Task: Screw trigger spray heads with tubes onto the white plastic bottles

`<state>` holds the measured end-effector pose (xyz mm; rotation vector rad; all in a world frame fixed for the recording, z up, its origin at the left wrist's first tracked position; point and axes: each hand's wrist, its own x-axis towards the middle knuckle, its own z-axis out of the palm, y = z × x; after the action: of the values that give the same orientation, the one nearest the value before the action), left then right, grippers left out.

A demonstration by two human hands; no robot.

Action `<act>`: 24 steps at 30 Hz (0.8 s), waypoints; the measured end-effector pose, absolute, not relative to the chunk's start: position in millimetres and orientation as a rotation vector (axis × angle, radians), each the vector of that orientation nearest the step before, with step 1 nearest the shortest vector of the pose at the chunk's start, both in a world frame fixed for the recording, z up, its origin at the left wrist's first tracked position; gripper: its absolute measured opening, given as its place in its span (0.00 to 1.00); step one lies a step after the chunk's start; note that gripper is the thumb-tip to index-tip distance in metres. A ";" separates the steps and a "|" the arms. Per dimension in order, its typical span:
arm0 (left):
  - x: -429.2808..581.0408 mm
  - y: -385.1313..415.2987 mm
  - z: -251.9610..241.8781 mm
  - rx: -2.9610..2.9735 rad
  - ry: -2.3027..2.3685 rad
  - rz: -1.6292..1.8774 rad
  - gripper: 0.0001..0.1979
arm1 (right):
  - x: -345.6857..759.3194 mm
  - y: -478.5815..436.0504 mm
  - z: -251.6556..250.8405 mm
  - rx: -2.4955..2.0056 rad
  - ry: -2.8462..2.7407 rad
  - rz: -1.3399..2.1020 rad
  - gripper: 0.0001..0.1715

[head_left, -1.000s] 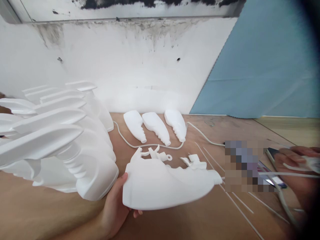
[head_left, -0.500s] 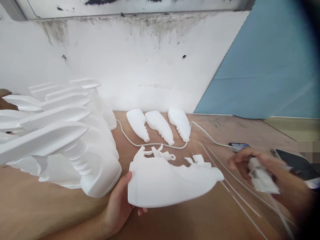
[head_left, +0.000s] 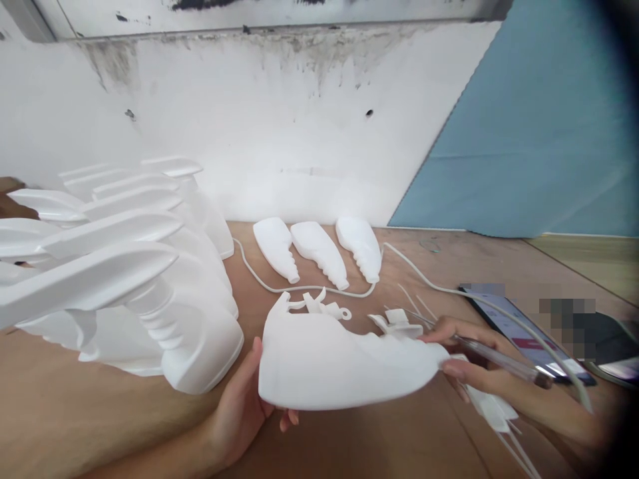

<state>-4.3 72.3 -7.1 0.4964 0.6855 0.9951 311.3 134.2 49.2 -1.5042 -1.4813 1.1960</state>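
Note:
A white plastic bottle-shaped body (head_left: 344, 366) lies on its side just above the table, its ribbed narrow neck pointing right. My left hand (head_left: 244, 406) is closed around its wide end, thumb on the near edge and fingertips underneath. At the neck, my right hand (head_left: 479, 359) is closed, thumb and fingers touching the tip. A slim clear-handled tool (head_left: 504, 356), like a pen or thin screwdriver, is gripped between those fingers. Below that palm is a white part with thin tubes (head_left: 492, 406); whether it is held, I cannot tell. Small white plastic pieces (head_left: 327, 307) sit behind the body.
Several assembled white units (head_left: 164, 313) stand in a row on the left. Three similar white bodies (head_left: 317, 253) lie near the wall. A white cable (head_left: 279, 289) winds around them. On the right are a phone (head_left: 524, 326) and a dark device (head_left: 606, 339).
My right hand has moved left to the neck of the body, and the slim tool now shows in its fingers. The phone is more exposed. My left hand keeps its hold.

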 end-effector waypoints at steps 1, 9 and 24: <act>-3.8 73.3 -7.5 0.518 0.649 0.996 0.31 | 311.7 134.4 47.8 -1.489 -1.442 1.238 0.18; -2.2 77.0 -11.7 0.643 0.504 1.026 0.22 | 301.1 141.9 56.1 -1.473 -0.923 1.118 0.19; -3.2 76.9 -14.9 0.654 0.486 1.001 0.21 | 317.3 160.2 25.7 -1.426 -0.979 1.041 0.07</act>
<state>-3.2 76.9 -14.9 0.6545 0.4858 1.0007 317.3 160.2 25.7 -1.4261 -0.9787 1.0413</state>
